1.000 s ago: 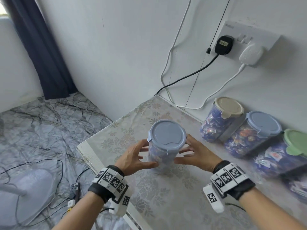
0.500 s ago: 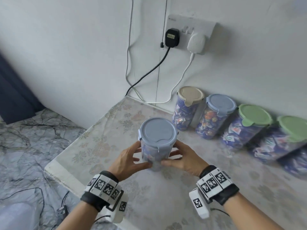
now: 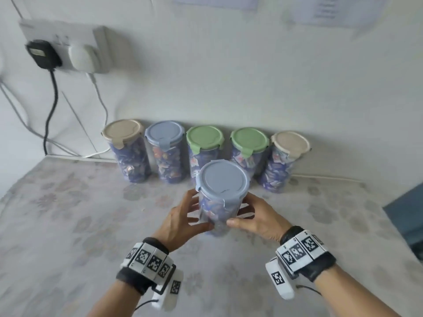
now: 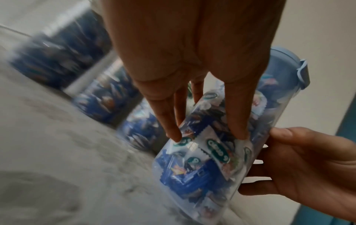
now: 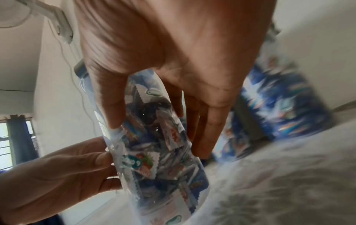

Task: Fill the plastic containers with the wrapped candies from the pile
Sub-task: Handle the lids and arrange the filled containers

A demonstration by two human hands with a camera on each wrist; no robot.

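Before the row of lidded containers (image 3: 206,154) — both hands, left hand (image 3: 180,219) and right hand (image 3: 258,219), grip a candy-filled container (image 3: 220,197).

Soft, even daylight is filling the room; motion blur is smearing the backgrounds of both wrist views, edges bending outward.

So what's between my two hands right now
In the head view, the clear plastic container with the blue lid, packed with wrapped candies, sits between the left hand and right hand, which both grip it.
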